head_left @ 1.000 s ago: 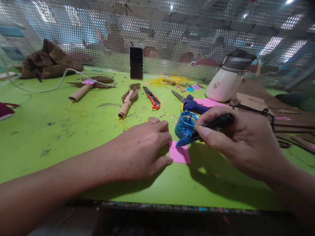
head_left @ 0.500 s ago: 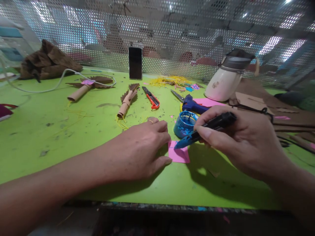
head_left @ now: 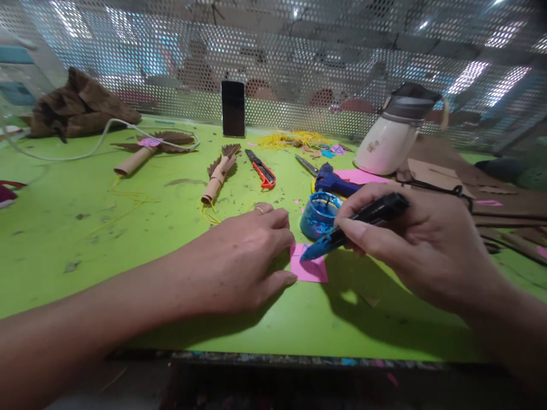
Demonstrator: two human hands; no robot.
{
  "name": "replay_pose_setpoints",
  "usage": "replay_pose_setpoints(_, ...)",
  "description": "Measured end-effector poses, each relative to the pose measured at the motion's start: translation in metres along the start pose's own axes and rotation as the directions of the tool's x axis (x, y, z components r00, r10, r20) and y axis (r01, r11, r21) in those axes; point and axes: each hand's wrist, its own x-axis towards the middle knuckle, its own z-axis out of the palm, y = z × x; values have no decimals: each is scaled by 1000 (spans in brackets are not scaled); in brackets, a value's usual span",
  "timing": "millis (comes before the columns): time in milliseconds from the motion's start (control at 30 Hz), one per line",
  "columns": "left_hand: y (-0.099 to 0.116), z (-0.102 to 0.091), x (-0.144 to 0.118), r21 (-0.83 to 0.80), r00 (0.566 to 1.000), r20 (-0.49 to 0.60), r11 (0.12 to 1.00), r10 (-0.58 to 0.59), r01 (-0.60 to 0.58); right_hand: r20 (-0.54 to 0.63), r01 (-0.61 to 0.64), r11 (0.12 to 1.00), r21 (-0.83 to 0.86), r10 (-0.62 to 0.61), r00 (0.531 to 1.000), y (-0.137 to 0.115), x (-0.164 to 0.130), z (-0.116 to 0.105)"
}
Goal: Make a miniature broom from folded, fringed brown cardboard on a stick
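1. My left hand (head_left: 248, 259) lies flat, fingers (head_left: 282, 280) spread and pressing the left edge of the pink paper square (head_left: 311, 269) to the green table (head_left: 128, 228), likely so it can't slide
2. My right hand (head_left: 410, 245) is closed around a black tool with a blue-smeared tip (head_left: 342, 238), held like a pen so the tip rests on the paper's top edge
3. The blue-stained pot (head_left: 318, 213) sits just beyond the paper, near the tip
4. Farther off lie the blue glue gun (head_left: 335, 181), orange cutter (head_left: 261, 169) and a rolled paper tree (head_left: 217, 176)
5. Compared with a second ago, the tip has come slightly lower and left over the paper; my left hand has stayed put
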Motion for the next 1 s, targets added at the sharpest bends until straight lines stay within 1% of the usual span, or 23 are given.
replay_pose_setpoints(67, 0, 0, 0, -1, 1000, 8, 1000, -6, 6, -13, -16, 1000, -1, 16, 1000, 3, 0, 0)
replay_pose_setpoints(167, 0, 0, 0, -5, 1000, 7, 1000, -8, 8, 7, -25, 1000, 12, 25, 1000, 2, 1, 1)
replay_pose_setpoints(367, 0, 0, 0, 1, 1000, 9, 1000, -2, 2, 60, 31, 999, 40, -33, 998, -8, 1, 1)
replay_pose_setpoints(500, -1, 1, 1, 1, 1000, 8, 1000, 10, -10, 84, 42, 995, 85, -50, 995, -8, 1, 1)
replay_pose_setpoints(600, -1, 1, 1, 6, 1000, 8, 1000, 1, -1, 79, 48, 994, 96, -56, 995, -4, 1, 1)
replay_pose_setpoints(767, 0, 1, 0, 4, 1000, 3, 1000, -3, 3, 37, 56, 996, 63, -59, 998, -1, 2, 0)
replay_pose_setpoints(1000, -1, 2, 0, -7, 1000, -5, 1000, 17, -17, 66, 69, 995, 68, -73, 995, -4, 2, 0)
